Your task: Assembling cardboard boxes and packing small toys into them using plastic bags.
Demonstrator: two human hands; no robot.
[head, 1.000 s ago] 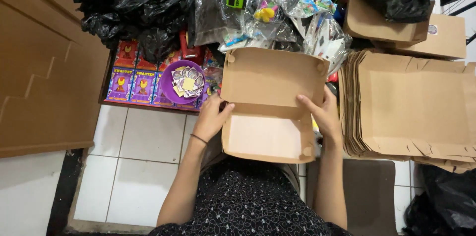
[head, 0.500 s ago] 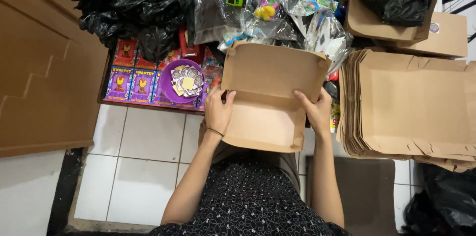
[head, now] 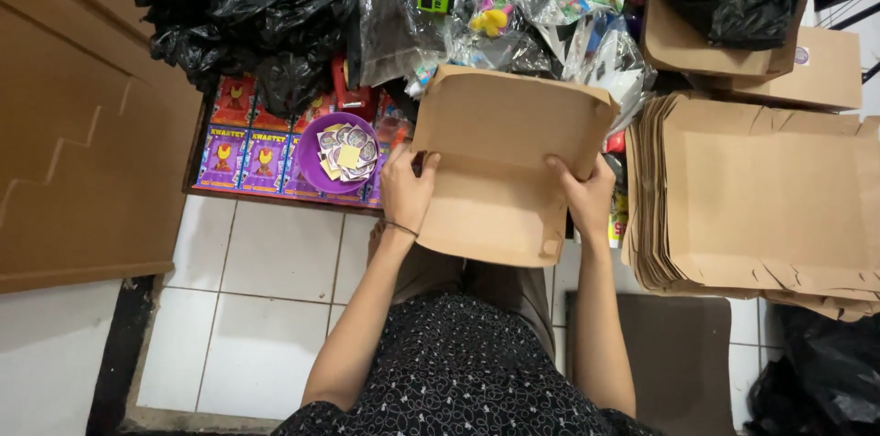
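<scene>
My left hand [head: 406, 190] grips the left edge of the folded cardboard box [head: 502, 165], fingers curled over onto its face; my right hand [head: 584, 199] clasps the right edge the same way, so both are closed on it. The box sits above my lap, tilted, its top flap standing toward the clutter beyond. Left of the box, white floor tiles [head: 275, 253] give open room; right of it, a stack of flat cardboard blanks [head: 761, 193] lies just beside, leaving little clearance. Since the earlier frame the lower panel has folded up and my hands have moved inward onto the sides. Left of the box, a purple bowl [head: 316, 170] holds small printed cards. Beyond the box, clear bags [head: 513, 14] hold toys; black plastic bags [head: 238, 5] lie further left.
</scene>
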